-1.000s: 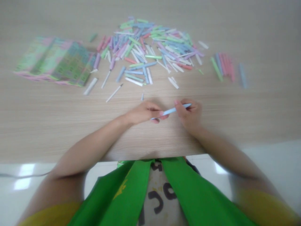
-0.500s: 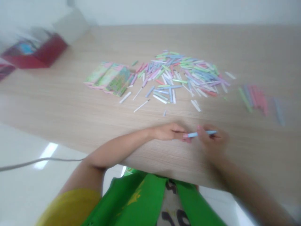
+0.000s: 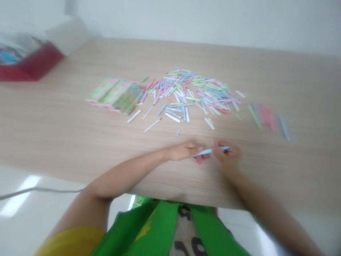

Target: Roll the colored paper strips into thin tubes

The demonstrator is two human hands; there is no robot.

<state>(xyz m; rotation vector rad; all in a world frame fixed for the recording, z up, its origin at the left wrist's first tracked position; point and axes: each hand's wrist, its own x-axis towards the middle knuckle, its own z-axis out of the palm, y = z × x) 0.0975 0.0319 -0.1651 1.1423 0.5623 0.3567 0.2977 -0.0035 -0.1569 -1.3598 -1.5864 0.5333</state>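
A light blue pen (image 3: 207, 151) lies across the gap between my two hands, above the near part of the table. My left hand (image 3: 182, 152) pinches its left end between thumb and fingers. Around its right part my right hand (image 3: 228, 155) is closed, with the right tip poking out past the fingers. Beyond the hands spreads a heap of loose pen parts (image 3: 183, 85) in white, blue, green, purple and pink. Two thin refill-like sticks, one of them a white stick (image 3: 153, 125), lie at its near left. Blur hides the pen's finer detail.
Printed green-and-pink boxes (image 3: 113, 93) lie left of the heap. On the right are a row of pink, green and blue pens (image 3: 263, 115) and a separate blue pen (image 3: 284, 128). A red box (image 3: 39, 64) stands far left, and a cable (image 3: 42, 190) hangs past the table edge.
The camera view has turned, so everything sits further left in the picture. My hands have drawn slightly closer together, and the blue pen now reaches to the left thumb.
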